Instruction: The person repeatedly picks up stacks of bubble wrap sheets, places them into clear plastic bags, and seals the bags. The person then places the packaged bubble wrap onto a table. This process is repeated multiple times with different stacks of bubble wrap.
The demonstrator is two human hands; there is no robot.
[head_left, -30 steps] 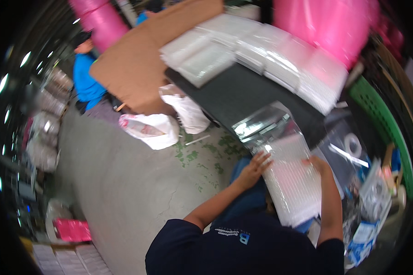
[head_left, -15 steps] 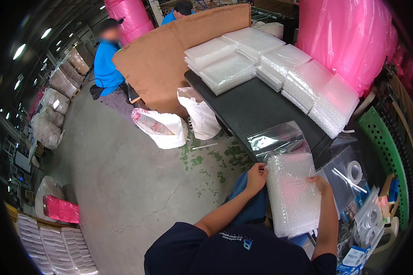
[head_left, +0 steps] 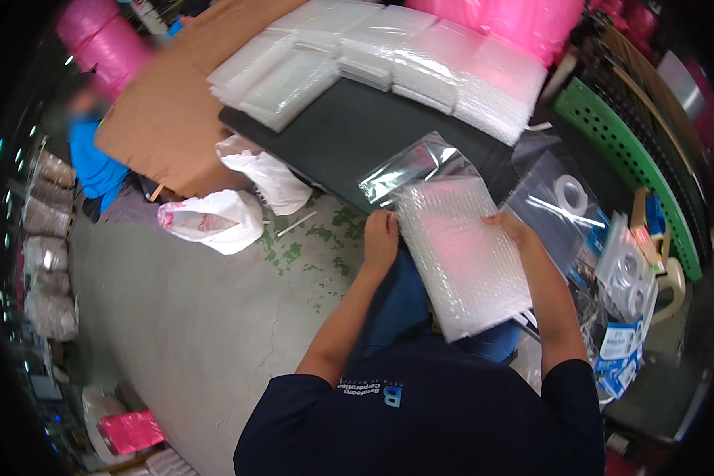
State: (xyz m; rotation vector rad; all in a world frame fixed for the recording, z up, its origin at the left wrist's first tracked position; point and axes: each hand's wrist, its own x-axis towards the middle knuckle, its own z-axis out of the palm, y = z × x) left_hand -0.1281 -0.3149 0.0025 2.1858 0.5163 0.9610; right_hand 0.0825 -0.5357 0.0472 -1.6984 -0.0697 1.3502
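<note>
A stack of bubble wrap sheets or pouches (head_left: 464,254) lies slantwise before me, its near end over my lap and its far end at the table edge. My right hand (head_left: 506,226) grips the stack's right edge, thumb on top. My left hand (head_left: 381,234) is closed beside the far left corner; what its fingers hold, if anything, is hidden. A clear plastic flap or bag (head_left: 416,170) spreads out past the stack's far end; whether the stack sits inside it I cannot tell.
More bubble wrap stacks (head_left: 428,79) line the back of the black table (head_left: 325,147). To the right are a tape roll (head_left: 570,193) on clear plastic and a green perforated panel (head_left: 627,170). White bags (head_left: 214,220) stand on the floor by a cardboard sheet (head_left: 166,111); a person in blue (head_left: 95,159) is beyond.
My view has turned, so the table and stacks appear farther left and higher. Both hands remain at the bubble wrap stack, whose near end now slants more to the right.
</note>
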